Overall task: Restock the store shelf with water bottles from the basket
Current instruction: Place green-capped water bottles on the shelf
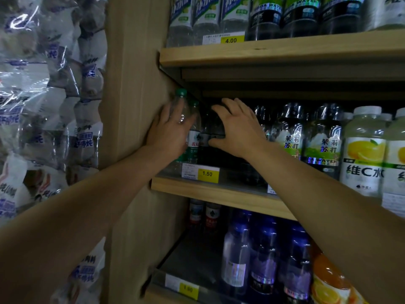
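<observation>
Both hands reach into the middle shelf (pixel 219 195) at its left end, against the wooden side panel (pixel 133 106). The left hand (pixel 169 130) wraps a clear green-capped water bottle (pixel 182 102) by its shoulder, fingers curled round it, at the shelf's front left corner. Just behind it stands a second green-capped bottle (pixel 194 137) with a white-and-green label showing red characters that begin 农 (the rest is hidden by the hand). The right hand (pixel 237 130) grips a dark bottle (pixel 213 128) right beside that one, fingers over its top and thumb under its label.

On the shelf's front edge a yellow price tag (pixel 207 174) reads 1.50. Further right along the same shelf stand dark soda bottles (pixel 306 139) marked 茉莉苏打 and WATER, then pale lemon drinks (pixel 362 154) reading 维C水.

The top shelf (pixel 285 49) carries clear bottles with blue-and-white labels, dark bottles marked SODA WATER, and a tag (pixel 230 40) reading 4.00. The bottom shelf (pixel 197 260) holds two red-labelled bottles at the back, blue-capped bottles (pixel 263 255) and an orange drink (pixel 328 281) at the right; its tag is blurred. Left of the panel hang plastic-wrapped packs (pixel 50 95) with blue writing too smeared to read.
</observation>
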Tool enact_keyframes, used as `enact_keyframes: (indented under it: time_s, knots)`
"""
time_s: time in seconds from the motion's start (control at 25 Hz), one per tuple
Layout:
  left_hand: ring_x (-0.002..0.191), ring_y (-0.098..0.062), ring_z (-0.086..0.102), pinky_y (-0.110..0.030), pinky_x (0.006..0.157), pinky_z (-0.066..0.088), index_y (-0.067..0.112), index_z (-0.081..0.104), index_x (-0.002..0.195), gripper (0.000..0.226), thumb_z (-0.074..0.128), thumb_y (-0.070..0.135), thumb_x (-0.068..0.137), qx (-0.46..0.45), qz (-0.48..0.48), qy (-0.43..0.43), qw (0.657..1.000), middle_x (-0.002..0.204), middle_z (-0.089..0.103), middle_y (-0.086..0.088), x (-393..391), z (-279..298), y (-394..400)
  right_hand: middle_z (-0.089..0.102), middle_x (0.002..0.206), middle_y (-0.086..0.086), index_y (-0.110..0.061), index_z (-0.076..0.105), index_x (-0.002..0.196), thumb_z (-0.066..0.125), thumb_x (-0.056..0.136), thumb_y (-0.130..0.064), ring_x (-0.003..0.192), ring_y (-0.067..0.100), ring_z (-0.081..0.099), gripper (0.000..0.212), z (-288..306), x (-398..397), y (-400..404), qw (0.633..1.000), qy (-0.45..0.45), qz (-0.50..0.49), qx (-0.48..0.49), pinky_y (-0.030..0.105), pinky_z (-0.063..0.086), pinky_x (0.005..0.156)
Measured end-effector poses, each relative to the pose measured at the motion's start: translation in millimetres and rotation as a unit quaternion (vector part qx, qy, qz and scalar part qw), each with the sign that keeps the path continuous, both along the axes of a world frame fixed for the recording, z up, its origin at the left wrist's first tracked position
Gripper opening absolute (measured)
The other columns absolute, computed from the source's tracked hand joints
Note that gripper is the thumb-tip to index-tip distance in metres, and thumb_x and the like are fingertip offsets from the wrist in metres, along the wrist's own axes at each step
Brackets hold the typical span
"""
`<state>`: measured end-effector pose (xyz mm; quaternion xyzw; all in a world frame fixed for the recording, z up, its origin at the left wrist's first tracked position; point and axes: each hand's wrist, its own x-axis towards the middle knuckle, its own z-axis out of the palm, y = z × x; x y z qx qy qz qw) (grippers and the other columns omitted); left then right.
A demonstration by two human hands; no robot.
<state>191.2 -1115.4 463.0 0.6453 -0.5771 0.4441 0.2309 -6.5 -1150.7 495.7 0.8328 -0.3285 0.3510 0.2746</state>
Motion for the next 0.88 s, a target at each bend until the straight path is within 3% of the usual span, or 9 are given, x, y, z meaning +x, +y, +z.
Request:
enact_keyframes:
  time_s: [0.16,0.36,0.88]
  knots:
    - [0.150,-0.039,-0.006,-0.063,0.116,0.007,0.039,0.017,0.154,0.086,0.070,0.029,0.086,0.110,0.108,-0.058,0.986,0.163,-0.018,-0.009,-2,8,11,0.013,0.162,0.007,-0.026,0.022,0.154,0.071,0.080,-0.055,0.150,0.032,0.006,0.094,-5,8,-5,1.000,0.003,0.007,0.005,0.048,0.010,0.122]
    - [0.150,-0.039,-0.004,-0.056,0.119,0.000,0.041,0.015,0.154,0.088,0.071,0.038,0.086,0.123,0.150,-0.105,0.975,0.163,-0.021,-0.008,11,8,9,0.011,0.163,0.005,-0.029,0.017,0.155,0.072,0.078,-0.056,0.150,0.031,0.003,0.098,-6,12,-13,1.000,0.012,-0.012,-0.002,0.049,0.006,0.122]
    - [0.150,-0.039,-0.002,-0.059,0.120,0.002,0.039,0.015,0.154,0.086,0.068,0.042,0.087,0.135,0.168,-0.126,0.968,0.163,-0.018,-0.010,9,7,-26,0.006,0.164,0.005,-0.032,0.005,0.156,0.067,0.078,-0.064,0.150,0.035,-0.004,0.104,-6,15,-31,0.990,0.044,-0.125,-0.056,0.055,-0.001,0.120]
